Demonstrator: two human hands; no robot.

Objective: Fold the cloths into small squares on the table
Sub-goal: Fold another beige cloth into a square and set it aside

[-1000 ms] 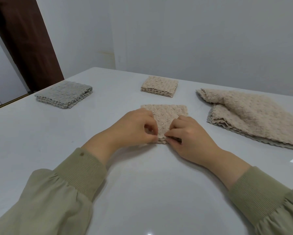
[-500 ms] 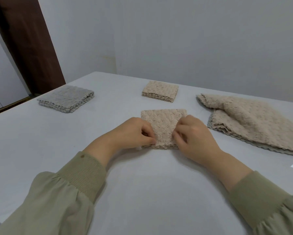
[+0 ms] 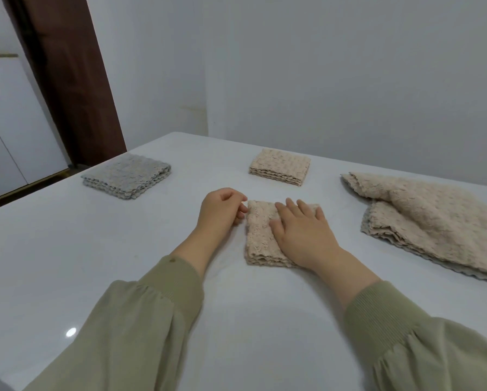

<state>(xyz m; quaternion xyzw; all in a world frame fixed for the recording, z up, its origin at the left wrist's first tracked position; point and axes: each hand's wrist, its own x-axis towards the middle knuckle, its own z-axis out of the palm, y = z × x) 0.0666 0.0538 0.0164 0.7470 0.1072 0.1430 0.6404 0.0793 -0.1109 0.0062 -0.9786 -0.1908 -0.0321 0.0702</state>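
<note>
A folded beige cloth (image 3: 258,235) lies flat on the white table (image 3: 67,249), near the middle and straight in front of the person, with its layered edges showing along the near side. The right hand (image 3: 301,235) rests on top of it, palm down, fingers straight and slightly spread, pressing the right part of the cloth against the table. The left hand (image 3: 219,213) sits on the table just beside the cloth's left edge, its fingers loosely curled and holding nothing; whether the fingertips touch the far left corner of the cloth cannot be told. Both arms wear olive green sleeves (image 3: 157,306) with ribbed cuffs. Further back, beyond the hands, a small beige square (image 3: 280,166) lies folded and apart from the rest. Well to the left of it sits a folded grey cloth (image 3: 126,176), close to the table's far left edge. On the right, a loose heap of beige cloths (image 3: 434,218) spreads toward the table's right side, the top one rumpled and partly turned over. Behind the table stand a pale wall (image 3: 321,80), a dark brown door frame (image 3: 67,74) and a white cabinet (image 3: 11,122).
</note>
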